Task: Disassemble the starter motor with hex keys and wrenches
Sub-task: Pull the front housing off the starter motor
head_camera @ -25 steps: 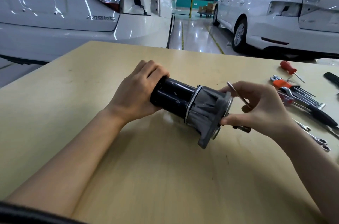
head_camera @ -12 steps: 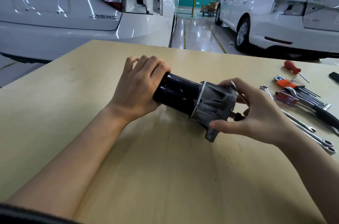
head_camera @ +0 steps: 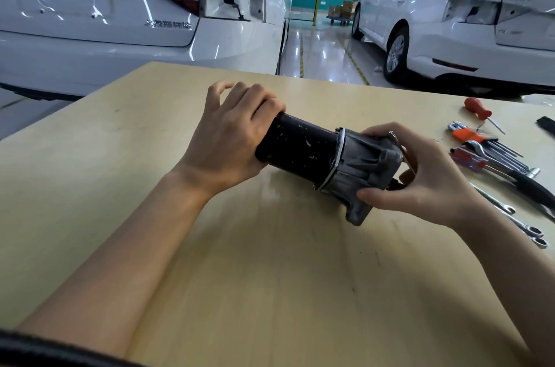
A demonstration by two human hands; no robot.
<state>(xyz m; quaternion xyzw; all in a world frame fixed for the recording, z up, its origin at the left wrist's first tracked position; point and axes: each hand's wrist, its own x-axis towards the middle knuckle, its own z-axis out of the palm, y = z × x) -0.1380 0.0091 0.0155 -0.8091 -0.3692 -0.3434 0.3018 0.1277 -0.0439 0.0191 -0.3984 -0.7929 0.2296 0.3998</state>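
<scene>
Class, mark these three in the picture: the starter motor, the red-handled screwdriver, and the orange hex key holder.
starter motor (head_camera: 303, 150), head view, on its black cylindrical body.
red-handled screwdriver (head_camera: 477, 107), head view, on its red handle.
orange hex key holder (head_camera: 464, 135), head view, on its orange block.

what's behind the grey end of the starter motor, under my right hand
A thin hex key and a dark shaft stub show past the grey housing. The right hand covers the end face and its bolts.

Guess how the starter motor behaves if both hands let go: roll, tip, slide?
The starter motor lies on its side on the table, and its black body is round, so it could roll. The grey end's flange foot touches the table and would probably stop it. Its metal build suggests it is heavy and rigid. The left hand and right hand steady it.
</scene>
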